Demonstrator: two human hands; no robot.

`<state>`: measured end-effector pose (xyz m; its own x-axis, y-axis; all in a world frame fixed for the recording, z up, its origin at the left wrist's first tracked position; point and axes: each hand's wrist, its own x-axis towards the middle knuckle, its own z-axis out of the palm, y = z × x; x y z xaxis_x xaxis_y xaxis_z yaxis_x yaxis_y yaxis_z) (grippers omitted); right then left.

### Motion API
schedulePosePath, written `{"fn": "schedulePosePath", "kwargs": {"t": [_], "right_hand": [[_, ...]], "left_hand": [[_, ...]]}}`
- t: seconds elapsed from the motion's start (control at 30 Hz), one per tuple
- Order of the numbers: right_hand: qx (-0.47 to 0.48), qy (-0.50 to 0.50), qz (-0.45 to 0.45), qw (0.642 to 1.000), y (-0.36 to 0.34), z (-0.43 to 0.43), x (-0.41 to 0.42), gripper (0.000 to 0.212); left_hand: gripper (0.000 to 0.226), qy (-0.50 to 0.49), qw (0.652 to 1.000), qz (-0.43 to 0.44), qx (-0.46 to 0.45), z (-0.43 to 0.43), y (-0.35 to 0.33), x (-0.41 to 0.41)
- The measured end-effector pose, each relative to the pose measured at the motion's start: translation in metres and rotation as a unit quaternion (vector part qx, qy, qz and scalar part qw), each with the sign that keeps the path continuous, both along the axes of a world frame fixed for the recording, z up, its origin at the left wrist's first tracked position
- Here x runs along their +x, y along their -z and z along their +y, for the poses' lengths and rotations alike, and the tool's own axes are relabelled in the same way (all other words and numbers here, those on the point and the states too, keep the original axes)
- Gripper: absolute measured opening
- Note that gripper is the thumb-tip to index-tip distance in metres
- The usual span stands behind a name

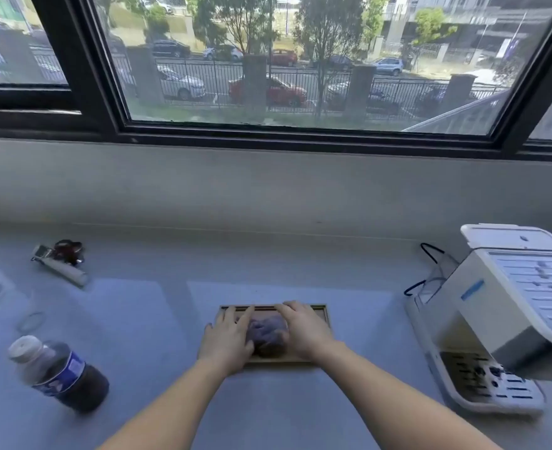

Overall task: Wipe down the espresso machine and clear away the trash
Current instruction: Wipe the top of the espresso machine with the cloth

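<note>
Cloth (268, 334), purple and crumpled, sits in the wooden tray (324, 311) at lower centre. Left hand (227, 339) and right hand (303, 332) lie flat against its sides, fingers straight. Espresso machine (495, 303) stands at the right edge, cola bottle (63, 375) lower left.

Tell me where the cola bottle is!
In the head view, the cola bottle stands on the grey counter at the near left, well left of the wooden tray, across from the espresso machine.
</note>
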<state>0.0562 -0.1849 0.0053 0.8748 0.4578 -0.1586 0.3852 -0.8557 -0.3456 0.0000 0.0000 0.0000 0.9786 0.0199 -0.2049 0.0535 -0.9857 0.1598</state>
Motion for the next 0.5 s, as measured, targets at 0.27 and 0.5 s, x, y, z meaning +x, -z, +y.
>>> {"fn": "schedulePosePath", "kwargs": {"t": [0.27,0.5], "right_hand": [[-0.033,-0.048,0.067,0.996,0.034,0.005,0.012,0.066],[-0.053,-0.087,0.043,0.994,0.044,0.019,0.012,0.061]], "left_hand": [[0.062,0.014,0.999,0.038,-0.009,0.003,0.028,0.016],[0.060,0.012,1.000,0.015,-0.018,0.005,0.039,0.026]]}}
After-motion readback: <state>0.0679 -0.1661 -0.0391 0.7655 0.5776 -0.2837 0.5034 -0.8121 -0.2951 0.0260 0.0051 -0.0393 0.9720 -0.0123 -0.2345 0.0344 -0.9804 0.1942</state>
